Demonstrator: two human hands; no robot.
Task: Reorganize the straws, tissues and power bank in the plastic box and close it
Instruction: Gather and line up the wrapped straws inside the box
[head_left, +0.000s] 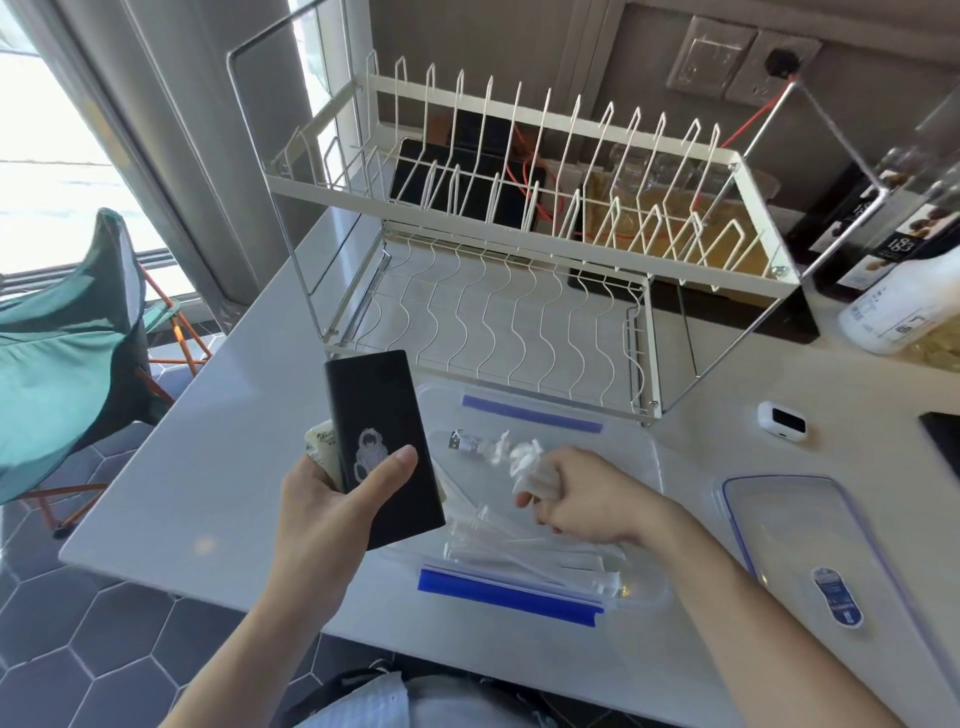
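The dark carton (852, 223) at the upper right of the frame bore white digits that appeared to read "183"; the print on the white bottle (893, 306) beside it was too small to read. The blue oval sticker on the lid (810, 525) was likewise illegible. The power bank (382, 441) carried a white figure graphic on its black face.

The work surface was a white table (218, 452), set beside a window at the upper left, over a floor of dark hexagonal tiles. A two-tier white dish rack (498, 244) stood at the centre of the table.

The plastic box (639, 447), clear with blue clips, sat open at the centre of the frame, directly in front of the rack. It contained wrapped straws (519, 551) lying along its near side and a white cable with a metal plug. The lid lay separately to the right of the box.

The left hand (322, 514) gripped the power bank together with a tissue pack (324, 447), held above the table at the left edge of the box. The right hand (587, 493) was clenched around crumpled white tissue (524, 462) over the box.
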